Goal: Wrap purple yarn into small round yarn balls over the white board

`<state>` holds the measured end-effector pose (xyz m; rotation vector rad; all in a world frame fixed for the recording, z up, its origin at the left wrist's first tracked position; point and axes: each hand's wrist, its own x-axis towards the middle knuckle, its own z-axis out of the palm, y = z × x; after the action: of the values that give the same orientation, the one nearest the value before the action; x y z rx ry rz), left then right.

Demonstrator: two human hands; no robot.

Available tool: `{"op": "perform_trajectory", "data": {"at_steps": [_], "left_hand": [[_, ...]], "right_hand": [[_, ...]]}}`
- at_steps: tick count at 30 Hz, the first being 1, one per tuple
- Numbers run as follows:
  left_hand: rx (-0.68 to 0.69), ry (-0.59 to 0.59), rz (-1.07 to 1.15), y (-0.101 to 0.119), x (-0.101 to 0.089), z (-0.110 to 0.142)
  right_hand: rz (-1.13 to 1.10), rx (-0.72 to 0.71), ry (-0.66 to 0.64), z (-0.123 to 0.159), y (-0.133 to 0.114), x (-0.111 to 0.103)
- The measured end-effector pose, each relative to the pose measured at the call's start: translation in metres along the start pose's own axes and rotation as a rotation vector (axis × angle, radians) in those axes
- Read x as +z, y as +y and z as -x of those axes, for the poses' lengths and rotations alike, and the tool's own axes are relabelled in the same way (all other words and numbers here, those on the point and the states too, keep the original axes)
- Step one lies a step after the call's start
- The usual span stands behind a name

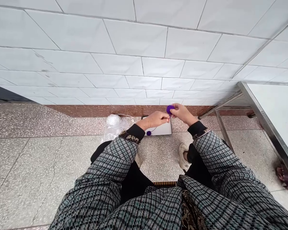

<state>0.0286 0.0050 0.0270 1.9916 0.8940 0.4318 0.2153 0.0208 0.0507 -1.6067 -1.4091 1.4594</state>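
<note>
My right hand [181, 114] is closed around a small purple ball of yarn [169, 109], held out in front of me above the floor. My left hand [156, 118] sits just left of it, fingers pinched on the purple strand that leaves the ball. The strand [154, 130] runs down to a second small purple piece [148, 133] lying on a white box [162, 129] on the floor by the wall. Both arms wear checked sleeves with black cuffs.
A clear plastic bag with a white yarn ball [113, 120] lies left of the box. A steel-framed table [266, 115] stands at the right. My shoe [183, 155] rests on the speckled floor; a white tiled wall [144, 57] is ahead.
</note>
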Motion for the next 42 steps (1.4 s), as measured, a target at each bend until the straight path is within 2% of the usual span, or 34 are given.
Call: {"op": "perform_trajectory", "data": {"at_steps": [2, 4, 6, 8, 9, 11, 13, 16, 18, 19, 21, 24, 28, 30, 31, 33, 36, 38, 39, 41, 42], "left_hand": [[-0.012, 0.127, 0.001, -0.002, -0.008, 0.003], [-0.035, 0.199, 0.028, -0.006, -0.015, 0.004], [-0.078, 0.243, 0.060, -0.011, -0.019, 0.003], [-0.130, 0.286, 0.089, -0.016, -0.018, 0.001], [-0.144, 0.301, 0.100, -0.018, -0.016, 0.000], [-0.134, 0.280, 0.103, -0.018, -0.011, -0.002], [-0.091, 0.175, 0.072, -0.015, -0.005, -0.001], [-0.002, -0.016, 0.009, -0.008, -0.002, 0.002], [0.051, -0.037, -0.003, -0.003, -0.004, 0.005], [0.061, -0.003, 0.003, -0.002, -0.007, 0.006], [0.040, 0.107, 0.035, 0.000, -0.013, 0.009], [-0.017, 0.245, 0.130, 0.001, -0.023, 0.014], [-0.059, 0.299, 0.146, -0.002, -0.027, 0.015], [-0.110, 0.328, 0.120, -0.006, -0.025, 0.012], [-0.140, 0.334, 0.110, -0.008, -0.022, 0.010], [-0.184, 0.289, 0.096, -0.009, -0.016, 0.005], [-0.147, 0.082, 0.062, -0.005, -0.005, 0.003], [-0.083, -0.048, 0.036, 0.000, -0.003, 0.004], [-0.059, -0.072, 0.027, 0.002, -0.003, 0.006], [-0.037, -0.025, 0.021, 0.004, -0.007, 0.009], [-0.040, 0.035, 0.024, 0.004, -0.010, 0.010]], "right_hand": [[0.168, 0.035, -0.126, 0.002, 0.002, -0.001], [0.230, 0.036, -0.296, 0.007, 0.003, -0.003], [0.145, -0.010, -0.460, 0.012, 0.002, -0.004], [-0.072, -0.070, -0.516, 0.014, -0.001, -0.006], [-0.203, -0.094, -0.486, 0.013, -0.001, -0.007], [-0.426, -0.119, -0.346, 0.009, -0.002, -0.008], [-0.528, -0.113, -0.180, 0.002, 0.000, -0.008], [-0.442, -0.066, 0.024, -0.007, 0.005, -0.007], [-0.301, -0.050, 0.081, -0.009, 0.007, -0.005], [-0.219, -0.044, 0.079, -0.009, 0.008, -0.005], [-0.063, -0.031, 0.006, -0.007, 0.009, -0.004], [0.055, -0.019, -0.212, -0.001, 0.007, -0.005], [-0.034, -0.067, -0.530, 0.008, 0.003, -0.007], [-0.148, -0.090, -0.603, 0.009, 0.002, -0.008], [-0.214, -0.100, -0.599, 0.009, 0.002, -0.009], [-0.346, -0.125, -0.502, 0.007, 0.002, -0.009], [-0.439, -0.174, -0.231, 0.000, 0.004, -0.008], [-0.365, -0.172, -0.039, -0.005, 0.007, -0.006], [-0.293, -0.150, 0.025, -0.007, 0.008, -0.005], [-0.121, -0.091, 0.071, -0.008, 0.009, -0.002], [-0.039, -0.066, 0.046, -0.007, 0.009, -0.001]]}}
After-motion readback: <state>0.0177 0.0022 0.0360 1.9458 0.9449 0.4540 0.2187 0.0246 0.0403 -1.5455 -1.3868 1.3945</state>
